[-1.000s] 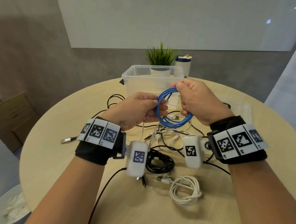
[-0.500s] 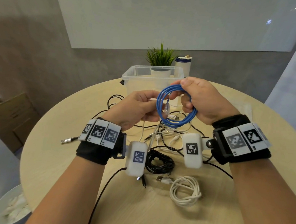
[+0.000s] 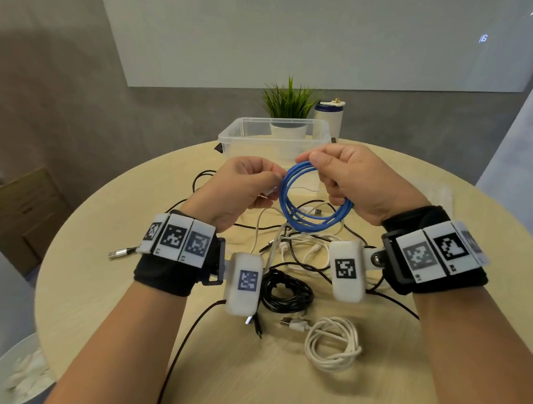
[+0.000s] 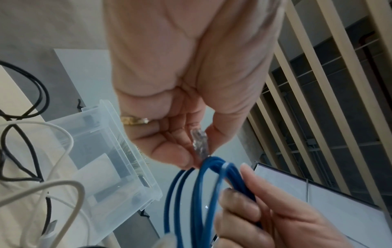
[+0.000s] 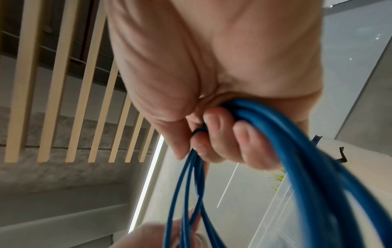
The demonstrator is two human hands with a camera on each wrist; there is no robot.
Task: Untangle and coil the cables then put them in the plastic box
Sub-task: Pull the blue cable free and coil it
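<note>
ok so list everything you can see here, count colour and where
blue cable: 1, blue, coiled, held over the table by both hands
plastic box: 1, clear, far side of table
black coil: 1, black, near middle of table
white coil: 1, white, right of black coil
loose cables: several, black and white, tangled below the hands
plant: 1, green, behind the box
bottle: 1, white with dark band, right of plant
left hand: pinches the blue cable's clear plug
right hand: grips the blue loops
</note>
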